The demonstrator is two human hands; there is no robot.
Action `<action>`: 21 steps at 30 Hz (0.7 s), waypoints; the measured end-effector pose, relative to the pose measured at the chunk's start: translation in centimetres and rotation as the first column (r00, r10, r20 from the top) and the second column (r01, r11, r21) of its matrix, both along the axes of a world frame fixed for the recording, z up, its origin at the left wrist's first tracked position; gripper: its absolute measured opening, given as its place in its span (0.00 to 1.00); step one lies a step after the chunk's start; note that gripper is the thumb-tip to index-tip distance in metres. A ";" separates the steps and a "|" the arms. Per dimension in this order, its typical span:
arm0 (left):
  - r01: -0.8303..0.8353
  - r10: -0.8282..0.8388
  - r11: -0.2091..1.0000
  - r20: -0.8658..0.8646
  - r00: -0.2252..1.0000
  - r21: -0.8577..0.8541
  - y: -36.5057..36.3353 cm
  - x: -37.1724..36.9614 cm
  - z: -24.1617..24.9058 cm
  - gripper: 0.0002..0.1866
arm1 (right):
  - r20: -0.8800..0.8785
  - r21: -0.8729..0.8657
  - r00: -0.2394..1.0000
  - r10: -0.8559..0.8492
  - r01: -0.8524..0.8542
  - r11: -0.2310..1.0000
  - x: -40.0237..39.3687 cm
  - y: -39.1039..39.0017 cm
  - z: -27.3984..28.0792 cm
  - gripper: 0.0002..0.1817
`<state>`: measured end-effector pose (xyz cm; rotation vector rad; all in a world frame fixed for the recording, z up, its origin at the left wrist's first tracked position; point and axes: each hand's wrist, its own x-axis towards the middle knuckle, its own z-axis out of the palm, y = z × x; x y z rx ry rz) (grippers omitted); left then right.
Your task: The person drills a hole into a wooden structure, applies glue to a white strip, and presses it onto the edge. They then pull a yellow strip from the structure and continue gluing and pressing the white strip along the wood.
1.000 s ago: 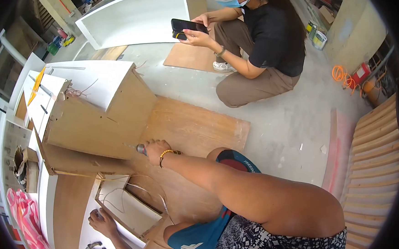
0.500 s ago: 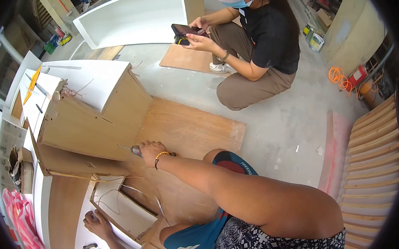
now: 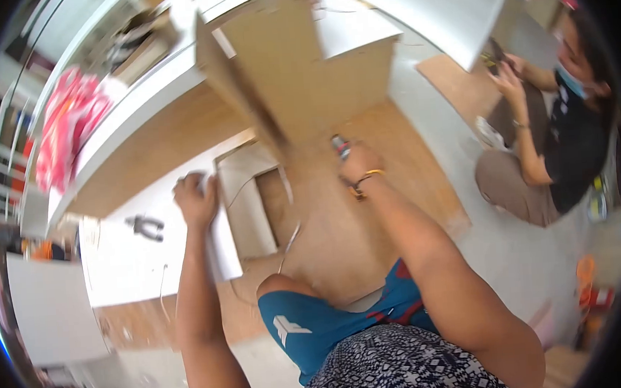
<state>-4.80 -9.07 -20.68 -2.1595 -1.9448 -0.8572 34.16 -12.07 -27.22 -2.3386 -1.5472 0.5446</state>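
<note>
My right hand (image 3: 360,164) is wrapped round a drill (image 3: 340,145), its front end pointing up and away from me over the brown wooden board (image 3: 335,242). Motion blurs the drill's tip. My left hand (image 3: 197,199) rests on the white panel (image 3: 131,276), fingers curled round a small object I cannot make out. Just right of that hand is a shallow rectangular wooden frame (image 3: 252,229) with thin wires across it. A pair of dark pliers (image 3: 146,227) lies on the white panel, left of my left hand.
Upright wooden cabinet panels (image 3: 350,85) stand ahead. A pink-and-white cloth (image 3: 72,127) hangs at the left beside an open cardboard box (image 3: 145,51). At the right a person (image 3: 580,131) squats, holding a dark device (image 3: 493,58). An orange cord (image 3: 585,273) lies on the floor.
My view has swung left and down, so the cabinet and pliers appear farther right and higher. The right hand still holds the drill; the left stays on the white panel.
</note>
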 end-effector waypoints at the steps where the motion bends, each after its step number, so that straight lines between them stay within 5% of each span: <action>1: 0.011 -0.007 1.000 0.139 0.990 -0.030 0.6 -0.1 0.2 0.20 | 0.024 -0.047 0.999 0.036 -0.034 0.998 0.0 0.1 0.5 0.23; 6: 0.242 -0.163 0.969 0.598 0.784 -0.054 2.9 5.1 4.2 0.27 | 0.072 -0.114 0.996 0.055 -0.047 0.992 -0.2 0.1 1.4 0.29; 9: 0.381 -0.249 0.923 0.842 0.479 0.056 4.4 10.1 6.9 0.25 | 0.088 -0.095 0.995 0.053 -0.045 0.994 -0.2 0.1 0.8 0.30; 16: 0.374 -0.243 0.914 0.950 0.197 0.156 7.6 15.1 9.7 0.20 | 0.059 -0.097 0.998 0.033 -0.027 0.995 -0.1 0.0 1.4 0.30; 19: 0.374 -0.271 0.908 0.947 0.173 0.192 8.1 15.5 9.8 0.21 | 0.011 -0.068 0.999 0.050 -0.049 0.996 0.2 -0.7 1.8 0.31; 21: 0.332 -0.237 0.933 0.931 0.278 0.139 7.7 15.2 9.5 0.20 | -0.022 -0.045 0.998 0.050 -0.051 0.998 0.0 -0.7 2.1 0.32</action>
